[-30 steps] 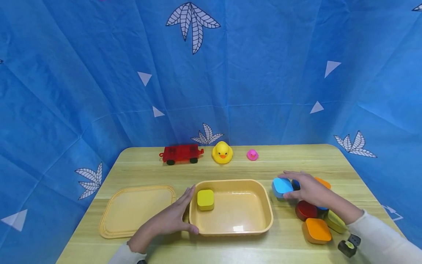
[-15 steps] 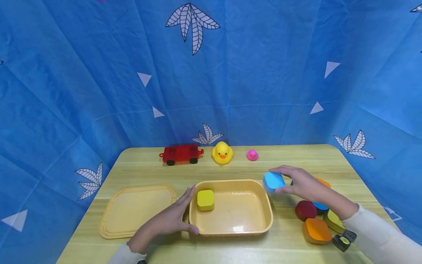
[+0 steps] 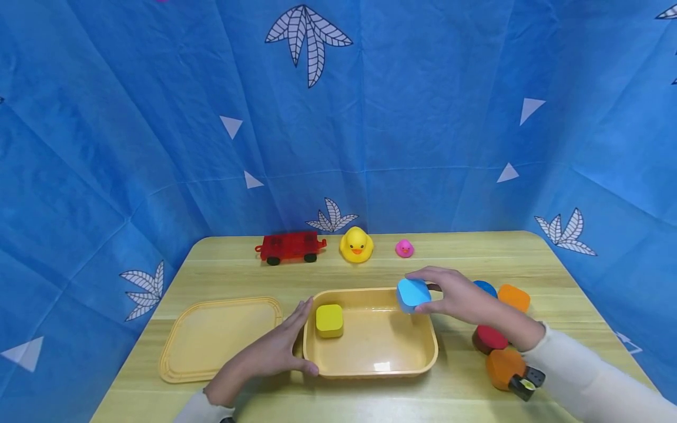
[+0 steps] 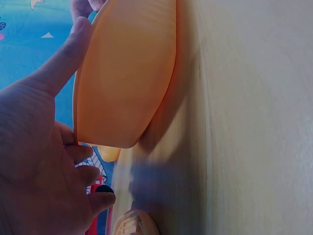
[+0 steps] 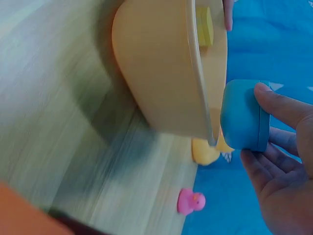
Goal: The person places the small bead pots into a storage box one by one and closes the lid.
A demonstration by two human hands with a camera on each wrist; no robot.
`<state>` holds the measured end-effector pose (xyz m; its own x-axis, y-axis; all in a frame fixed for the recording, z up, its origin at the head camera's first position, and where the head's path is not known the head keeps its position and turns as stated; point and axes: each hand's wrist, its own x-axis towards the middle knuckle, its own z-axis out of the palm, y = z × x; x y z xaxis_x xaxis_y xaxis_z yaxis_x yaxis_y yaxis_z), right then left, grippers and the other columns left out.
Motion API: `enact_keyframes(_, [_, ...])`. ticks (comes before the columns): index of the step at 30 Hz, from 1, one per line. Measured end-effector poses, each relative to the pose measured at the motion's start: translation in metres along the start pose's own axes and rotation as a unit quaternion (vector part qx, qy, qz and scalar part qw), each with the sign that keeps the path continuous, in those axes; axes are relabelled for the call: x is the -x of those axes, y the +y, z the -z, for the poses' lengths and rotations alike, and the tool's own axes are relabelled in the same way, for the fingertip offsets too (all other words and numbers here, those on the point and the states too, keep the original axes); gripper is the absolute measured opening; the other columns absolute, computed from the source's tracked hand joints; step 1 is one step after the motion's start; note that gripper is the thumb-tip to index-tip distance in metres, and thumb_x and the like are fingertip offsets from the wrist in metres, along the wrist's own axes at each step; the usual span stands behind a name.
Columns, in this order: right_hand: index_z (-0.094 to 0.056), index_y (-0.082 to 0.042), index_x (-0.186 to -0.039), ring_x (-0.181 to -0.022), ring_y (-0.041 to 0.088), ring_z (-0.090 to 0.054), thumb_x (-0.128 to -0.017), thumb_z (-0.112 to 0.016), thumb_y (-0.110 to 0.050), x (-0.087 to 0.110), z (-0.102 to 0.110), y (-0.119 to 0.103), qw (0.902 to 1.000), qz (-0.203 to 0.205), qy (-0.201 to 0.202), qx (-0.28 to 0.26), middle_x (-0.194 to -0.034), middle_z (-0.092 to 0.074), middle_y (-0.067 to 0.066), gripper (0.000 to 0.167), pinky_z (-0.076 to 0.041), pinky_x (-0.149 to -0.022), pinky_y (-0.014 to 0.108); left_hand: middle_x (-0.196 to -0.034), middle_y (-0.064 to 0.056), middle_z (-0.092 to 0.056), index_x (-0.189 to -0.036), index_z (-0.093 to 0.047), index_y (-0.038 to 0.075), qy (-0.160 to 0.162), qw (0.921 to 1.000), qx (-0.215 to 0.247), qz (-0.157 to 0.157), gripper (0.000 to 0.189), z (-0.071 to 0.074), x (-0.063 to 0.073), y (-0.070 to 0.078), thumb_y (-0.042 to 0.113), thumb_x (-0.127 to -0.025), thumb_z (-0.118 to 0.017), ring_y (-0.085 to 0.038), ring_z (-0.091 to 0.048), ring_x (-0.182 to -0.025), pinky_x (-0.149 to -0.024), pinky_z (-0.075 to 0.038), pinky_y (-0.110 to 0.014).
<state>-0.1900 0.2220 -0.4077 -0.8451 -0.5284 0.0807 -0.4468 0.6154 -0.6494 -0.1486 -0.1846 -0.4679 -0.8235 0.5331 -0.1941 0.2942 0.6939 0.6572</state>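
Note:
A tan plastic box (image 3: 365, 349) stands mid-table with a yellow rounded-square block (image 3: 329, 321) inside at its left end. My left hand (image 3: 277, 346) holds the box's left end, thumb at the front corner and fingers at the back corner. In the left wrist view the thumb lies along the rim. My right hand (image 3: 457, 296) pinches a light blue rounded-square block (image 3: 411, 295) between thumb and fingers. In the head view this block overlaps the box's back right corner. The right wrist view shows a seam around the blue block (image 5: 242, 115), which is at the rim's height.
A tan lid (image 3: 222, 335) lies left of the box. Along the back stand a red toy wagon (image 3: 290, 245), a yellow duck (image 3: 357, 245) and a small pink duck (image 3: 404, 248). Orange (image 3: 513, 298), dark red (image 3: 489, 339) and other blocks lie right, partly behind the right arm.
My right hand has carried the light blue block leftward from the group of blocks, up and over the box's right end. The left hand and the box have stayed in place.

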Motion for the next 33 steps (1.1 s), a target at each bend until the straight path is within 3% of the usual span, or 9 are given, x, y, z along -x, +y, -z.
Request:
enact_keyframes(12, [-0.063,-0.002,-0.139,-0.120,0.033,-0.062,-0.086,-0.086,-0.025,-0.016,-0.031,-0.016,0.9999,-0.008,-0.012,0.002,-0.136,-0.065,0.014,0.062,-0.056,-0.099,0.051,-0.174,-0.012,-0.001,-0.167,0.002,0.021,-0.001,1.0000,0.002,-0.002,0.133,-0.001,0.000,-0.001,0.058,-0.075,-0.086,-0.036,-0.009,-0.158,-0.121,-0.028,-0.060])
enact_keyframes(25, [-0.065,-0.002,-0.135,-0.110,0.028,-0.067,-0.084,-0.088,-0.019,-0.033,-0.070,-0.025,0.9995,0.020,-0.009,-0.023,-0.125,-0.068,0.011,0.058,-0.058,-0.094,0.047,-0.173,-0.012,-0.003,-0.167,0.002,0.017,-0.007,0.9998,0.018,-0.003,0.131,0.000,0.002,0.000,0.054,-0.078,-0.086,-0.041,-0.014,-0.157,-0.121,-0.026,-0.062])
enact_keyframes(33, [-0.065,-0.005,-0.137,-0.109,0.026,-0.067,-0.084,-0.088,-0.023,-0.044,-0.090,-0.029,1.0000,-0.003,-0.007,0.005,-0.126,-0.068,0.011,0.061,-0.056,-0.094,0.042,-0.173,-0.011,-0.006,-0.167,0.004,0.021,-0.011,0.9993,0.037,0.002,0.131,-0.001,0.001,0.000,0.055,-0.078,-0.086,-0.038,-0.018,-0.157,-0.122,-0.026,-0.058])
